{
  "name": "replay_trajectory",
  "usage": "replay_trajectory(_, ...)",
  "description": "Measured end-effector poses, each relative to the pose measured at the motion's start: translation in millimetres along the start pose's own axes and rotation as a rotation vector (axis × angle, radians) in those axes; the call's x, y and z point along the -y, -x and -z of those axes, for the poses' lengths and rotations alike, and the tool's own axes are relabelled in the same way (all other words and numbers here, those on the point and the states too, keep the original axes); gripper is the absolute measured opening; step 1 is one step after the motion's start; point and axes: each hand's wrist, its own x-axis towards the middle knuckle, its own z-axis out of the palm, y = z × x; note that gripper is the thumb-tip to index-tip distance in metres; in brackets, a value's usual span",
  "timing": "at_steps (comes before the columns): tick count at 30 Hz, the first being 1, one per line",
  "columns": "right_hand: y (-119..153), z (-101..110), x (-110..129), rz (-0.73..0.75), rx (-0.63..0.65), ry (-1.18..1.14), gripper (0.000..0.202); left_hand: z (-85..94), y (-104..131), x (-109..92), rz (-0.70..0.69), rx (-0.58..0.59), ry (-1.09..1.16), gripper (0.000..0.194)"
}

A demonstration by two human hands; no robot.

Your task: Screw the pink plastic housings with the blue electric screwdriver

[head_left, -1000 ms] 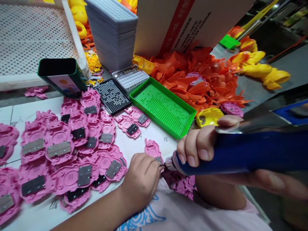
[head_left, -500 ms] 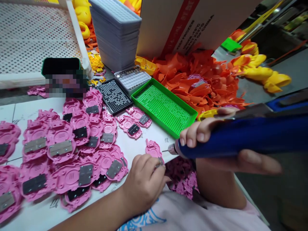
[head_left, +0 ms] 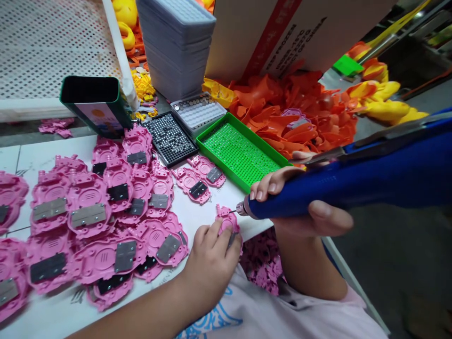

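Observation:
My right hand (head_left: 282,188) is wrapped round a blue electric screwdriver (head_left: 339,188), which tilts down to the left. Its thin bit reaches the upper edge of a small pink plastic housing (head_left: 223,214); whether it sits on a screw is too small to tell. My left hand (head_left: 213,247) holds that housing down on the white table, fingers laid across it. A grey plate on the housing shows partly beside the fingertips. Just beyond lie two more pink housings (head_left: 192,185) with dark or grey plates screwed on.
Many pink housings (head_left: 88,200) are piled at left. Behind stand a green tray of screws (head_left: 243,153), a black perforated tray (head_left: 171,139), a grey tray (head_left: 197,113), a dark green tin (head_left: 95,108) and stacked trays (head_left: 176,52). Orange parts (head_left: 303,103) heap near a carton (head_left: 278,37).
The screwdriver in my right hand has moved left and its bit has come to the pink housing. My left fingers have stretched out further over the housing.

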Motion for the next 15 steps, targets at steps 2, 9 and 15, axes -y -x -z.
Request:
replay_trajectory(2,2,-2,-2,0.021,0.028,0.007,0.036,-0.8,0,0,0.004,-0.002,-0.003,0.022)
replay_trajectory(9,8,-10,-6,0.067,0.078,0.119,0.035,0.1,0,-1,0.011,0.031,0.006,0.023)
replay_trajectory(15,4,-7,-10,0.060,0.110,0.112,0.034,0.1,-3,0,0.014,0.017,0.036,0.021)
